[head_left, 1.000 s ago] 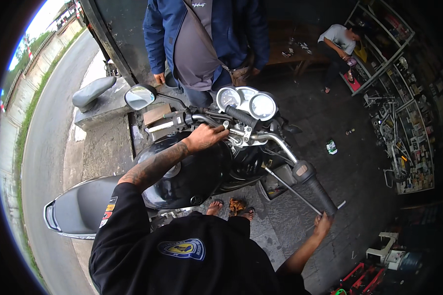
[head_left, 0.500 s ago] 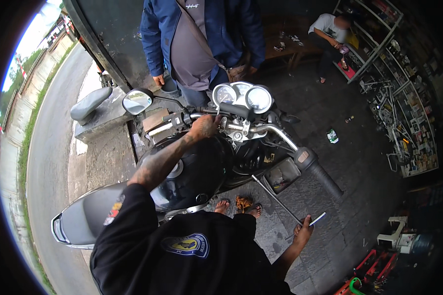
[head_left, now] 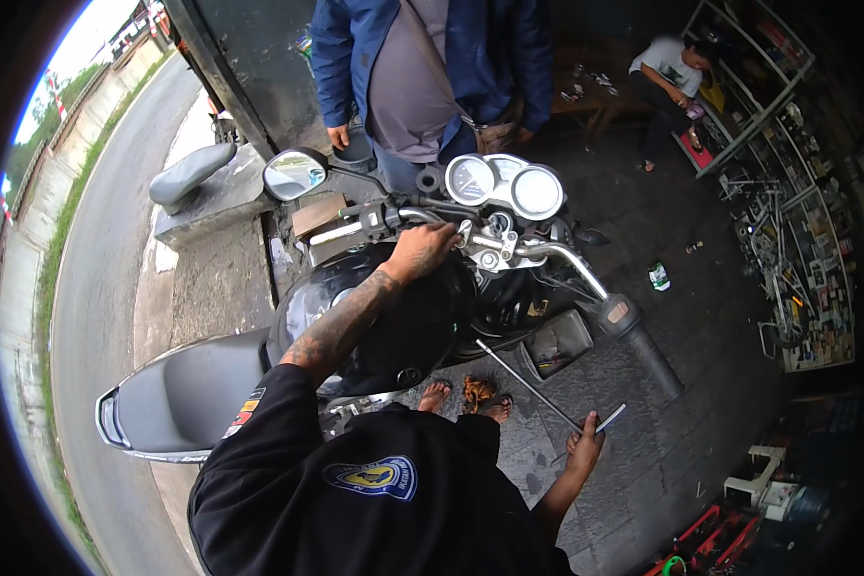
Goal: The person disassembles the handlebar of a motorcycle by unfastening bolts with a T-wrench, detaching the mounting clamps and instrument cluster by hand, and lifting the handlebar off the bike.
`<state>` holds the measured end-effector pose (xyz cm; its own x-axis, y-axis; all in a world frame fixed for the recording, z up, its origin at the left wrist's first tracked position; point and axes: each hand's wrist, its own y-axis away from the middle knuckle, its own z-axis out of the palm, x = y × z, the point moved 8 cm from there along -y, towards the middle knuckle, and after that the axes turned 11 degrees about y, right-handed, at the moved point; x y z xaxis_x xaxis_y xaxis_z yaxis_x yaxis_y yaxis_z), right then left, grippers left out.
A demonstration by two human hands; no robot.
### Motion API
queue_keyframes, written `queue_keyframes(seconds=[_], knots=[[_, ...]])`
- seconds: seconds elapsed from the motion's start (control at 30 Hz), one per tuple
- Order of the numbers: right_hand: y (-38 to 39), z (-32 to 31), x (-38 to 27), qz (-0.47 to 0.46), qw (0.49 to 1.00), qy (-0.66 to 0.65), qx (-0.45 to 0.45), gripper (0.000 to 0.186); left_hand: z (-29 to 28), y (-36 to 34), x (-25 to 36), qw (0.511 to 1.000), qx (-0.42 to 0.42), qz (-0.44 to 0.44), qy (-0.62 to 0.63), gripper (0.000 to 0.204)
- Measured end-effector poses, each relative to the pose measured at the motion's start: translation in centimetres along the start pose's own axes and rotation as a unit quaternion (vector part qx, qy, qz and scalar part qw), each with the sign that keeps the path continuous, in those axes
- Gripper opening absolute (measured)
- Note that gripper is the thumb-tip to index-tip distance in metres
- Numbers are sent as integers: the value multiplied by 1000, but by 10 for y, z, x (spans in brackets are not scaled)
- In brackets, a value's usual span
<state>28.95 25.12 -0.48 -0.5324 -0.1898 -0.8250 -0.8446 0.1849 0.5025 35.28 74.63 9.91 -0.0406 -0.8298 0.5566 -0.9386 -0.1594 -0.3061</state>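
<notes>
Currently, the handlebar [head_left: 582, 268] is sitting across the front of the motorcycle [head_left: 432, 326], ahead of the black fuel tank. Status, as I am judging it from where I am standing: the right end is carrying its black grip [head_left: 651, 360] and so is looking complete; the left end [head_left: 334, 234] is showing bare metal and so is looking unfinished.

The left hand [head_left: 418, 252] is reaching over the tank, fingers curling beside the central clamps – I cannot tell whether it is gripping anything. The right hand [head_left: 584, 444] is closing firmly around the crossbar of a T-handle tool [head_left: 528, 384], whose shaft is pointing toward the motorcycle, apart from the handlebar.

Count, working outward: one handlebar, one fitted grip, one T-handle tool. Two round gauges [head_left: 536, 193] are facing upward; one mirror [head_left: 295, 175] is showing. One dark ring-shaped part [head_left: 429, 180] is appearing beside the gauges – possibly a loose grip seen end-on. One tray [head_left: 571, 329] is lying below the handlebar. One grey seat-shaped piece [head_left: 190, 178] is resting on the ledge. Two other people are present: one standing person [head_left: 411, 86] is facing the motorcycle, and one seated person [head_left: 667, 67] is sitting near the shelving [head_left: 758, 115].
</notes>
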Motion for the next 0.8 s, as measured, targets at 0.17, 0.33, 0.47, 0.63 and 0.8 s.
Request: queue_keyframes(seconds=[0.17, 0.33, 0.47, 0.63, 0.8], knots=[[8, 5, 10, 11, 1000, 0, -20, 43, -13, 13, 6, 997, 38, -15, 61, 24], [14, 6, 33, 57, 998, 6, -13, 42, -25, 51, -3, 926, 96, -178, 318, 24], [23, 0, 43, 67, 997, 28, -22, 44, -43, 106, 16, 854, 169, -252, 422, 23], [32, -22, 58, 114, 982, 145, -36, 42, -50, 172, 32, 856, 250, -208, 403, 24], [28, -48, 49, 104, 949, 282, -97, 44, -30, 194, 40, 849, 156, -230, 450, 18]])
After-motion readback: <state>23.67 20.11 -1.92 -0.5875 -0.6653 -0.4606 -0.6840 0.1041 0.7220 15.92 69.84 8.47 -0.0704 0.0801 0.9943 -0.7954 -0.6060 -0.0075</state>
